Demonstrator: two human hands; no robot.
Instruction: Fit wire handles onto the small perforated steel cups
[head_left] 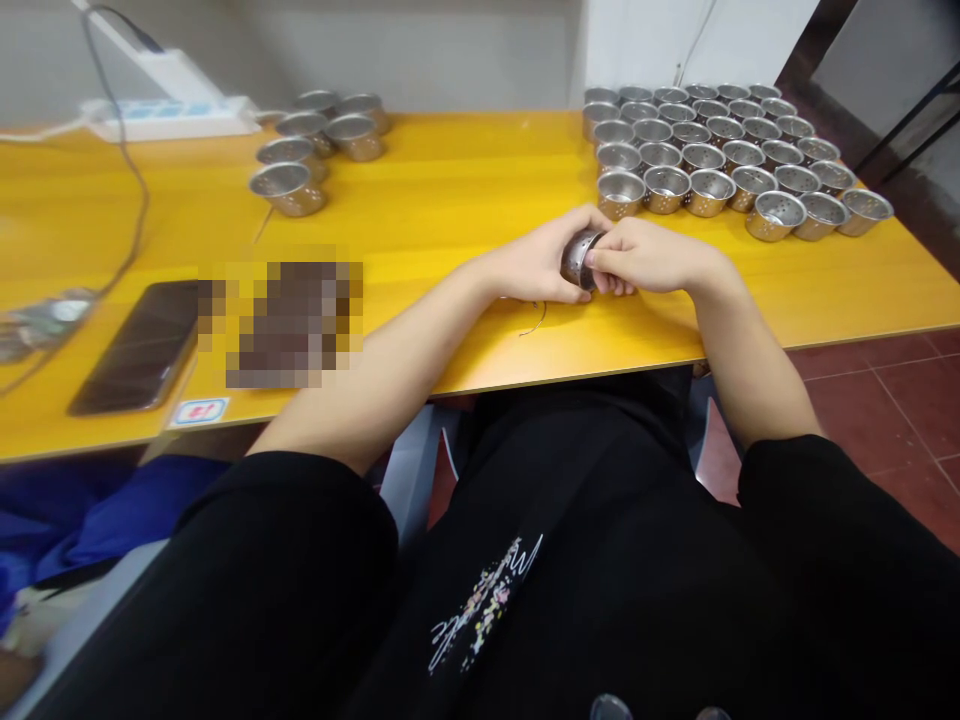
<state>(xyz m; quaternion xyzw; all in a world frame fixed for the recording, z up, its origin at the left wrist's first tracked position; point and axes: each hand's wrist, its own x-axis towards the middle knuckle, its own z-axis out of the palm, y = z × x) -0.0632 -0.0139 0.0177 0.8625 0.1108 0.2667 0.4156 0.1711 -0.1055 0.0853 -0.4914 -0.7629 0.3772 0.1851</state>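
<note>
A small perforated metal cup (578, 262) lies tilted on its side between my hands, just above the yellow table (480, 200). My left hand (544, 258) wraps round it from the left, thumb below and fingers over the top. From the right, my right hand (651, 252) is closed, its thumb and fingers pinched at the cup's right end. Whether a smaller thing sits in that pinch is hidden. A thin wire-like strand (535, 320) shows on the table below my left hand.
Many like metal cups (703, 192) stand in rows at the back right. Several more cups (286, 190) stand at the back left. A phone (142, 345), a blurred-out dark object (292, 325), a cable (135, 200) and a power strip (180, 117) are at the left.
</note>
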